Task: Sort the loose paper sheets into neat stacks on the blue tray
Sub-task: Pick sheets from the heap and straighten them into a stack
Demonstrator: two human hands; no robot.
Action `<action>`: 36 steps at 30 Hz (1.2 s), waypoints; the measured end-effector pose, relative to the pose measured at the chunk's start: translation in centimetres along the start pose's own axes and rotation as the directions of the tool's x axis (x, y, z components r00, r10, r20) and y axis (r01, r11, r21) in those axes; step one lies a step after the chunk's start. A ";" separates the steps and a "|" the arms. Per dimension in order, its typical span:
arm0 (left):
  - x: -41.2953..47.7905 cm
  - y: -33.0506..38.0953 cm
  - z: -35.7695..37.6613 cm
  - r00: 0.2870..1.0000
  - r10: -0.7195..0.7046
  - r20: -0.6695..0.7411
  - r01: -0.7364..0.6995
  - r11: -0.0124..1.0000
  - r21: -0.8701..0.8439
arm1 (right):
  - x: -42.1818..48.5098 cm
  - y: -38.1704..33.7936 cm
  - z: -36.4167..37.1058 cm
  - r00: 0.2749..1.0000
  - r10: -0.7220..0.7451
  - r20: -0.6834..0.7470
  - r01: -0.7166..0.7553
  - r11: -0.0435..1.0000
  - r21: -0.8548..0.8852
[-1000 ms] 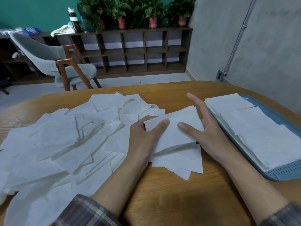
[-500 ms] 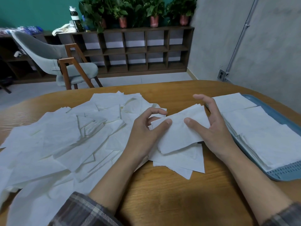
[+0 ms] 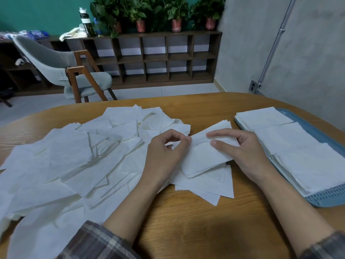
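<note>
A small bundle of white paper sheets [image 3: 203, 156] is held up just above the wooden table [image 3: 186, 230] in the middle. My left hand [image 3: 166, 156] pinches its left edge with curled fingers. My right hand [image 3: 240, 152] grips its right side, thumb on top and fingers behind. A wide heap of loose white sheets [image 3: 65, 165] covers the table's left half. The blue tray [image 3: 328, 199] lies at the right, bearing neat stacks of sheets [image 3: 298, 150] in a row.
A few loose sheets [image 3: 205, 186] lie flat under the held bundle. Beyond the table stand a grey chair with wooden legs [image 3: 74, 75], a dark shelf unit [image 3: 158, 58] with potted plants, and a grey wall [image 3: 289, 43] at the right.
Both hands have lifted the bundle and gathered it. My left fingers have curled onto its left edge, and my right fingers have closed over the right side.
</note>
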State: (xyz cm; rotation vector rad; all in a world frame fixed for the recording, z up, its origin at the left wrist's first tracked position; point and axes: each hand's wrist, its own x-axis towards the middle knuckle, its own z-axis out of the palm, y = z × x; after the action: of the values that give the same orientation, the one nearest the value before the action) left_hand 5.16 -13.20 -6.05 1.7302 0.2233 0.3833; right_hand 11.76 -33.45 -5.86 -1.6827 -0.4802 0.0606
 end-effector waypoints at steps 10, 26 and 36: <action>0.0 0.2 -0.5 0.995 -0.096 0.019 0.098 0.990 -0.099 | 0.2 0.2 -0.2 0.998 0.048 0.042 -0.051 0.996 0.073; -0.4 -1.4 0.3 0.848 0.285 0.447 -0.464 0.808 0.364 | 1.0 1.6 -0.7 0.976 -0.028 -0.217 -0.004 0.989 -0.148; -0.7 -2.1 0.5 0.818 0.252 0.517 -0.474 0.805 0.358 | 0.8 1.6 -0.4 0.980 -0.027 -0.195 -0.009 0.983 -0.182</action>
State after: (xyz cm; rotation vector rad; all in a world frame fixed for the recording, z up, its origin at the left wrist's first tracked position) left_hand 4.83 -13.55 -8.31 2.3072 -0.4116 0.2070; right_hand 13.02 -33.66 -7.17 -1.8437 -0.3522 -0.1605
